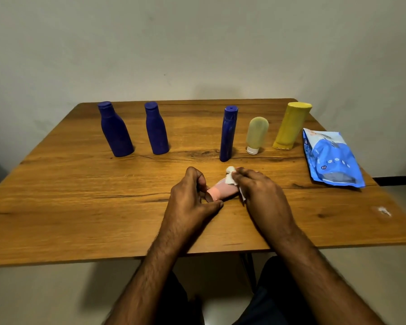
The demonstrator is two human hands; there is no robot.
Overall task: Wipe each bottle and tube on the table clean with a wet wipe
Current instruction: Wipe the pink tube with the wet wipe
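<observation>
Head view | pink tube (220, 191) gripped at cap end by left hand (192, 198) | wet wipe (230, 178) pinched by right hand (260, 193), pressed on tube | worktop (80, 184) 6 o'clock

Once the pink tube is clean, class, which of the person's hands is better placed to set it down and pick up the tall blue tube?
Probably the left hand: it already grips the pink tube, while the right hand holds the wipe. The tall blue tube stands just behind both.
</observation>
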